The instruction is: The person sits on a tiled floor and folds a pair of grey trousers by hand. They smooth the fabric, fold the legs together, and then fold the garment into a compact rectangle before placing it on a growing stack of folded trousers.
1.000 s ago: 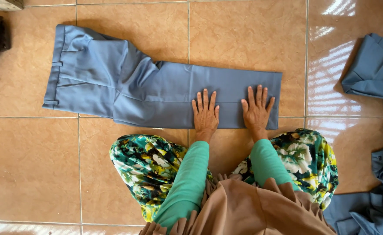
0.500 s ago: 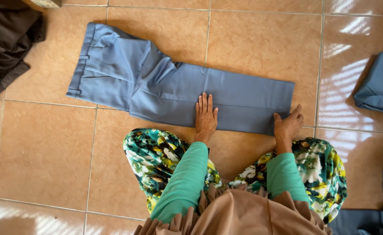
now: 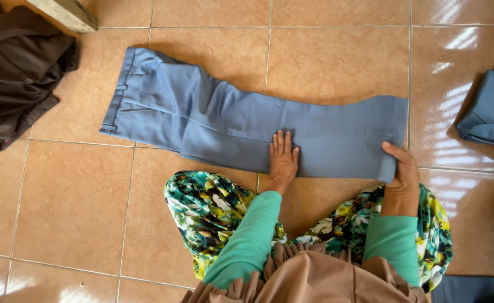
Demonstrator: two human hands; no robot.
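On the tiled floor [image 3: 336, 62] before my knees lie grey-blue trousers [image 3: 230, 123], long axis left to right, waistband left, cuffs right. My left hand [image 3: 282, 160] presses flat, fingers together, mid-leg; my right hand [image 3: 401, 171] pinches the cuff edge. Soft, light cloth, I judge; best taken at cuffs or waistband

No packages, labels, signs or screens visible anywhere around the blue trousers [image 3: 247, 126]; only cloth garments lying on the tiled floor [image 3: 336, 62].
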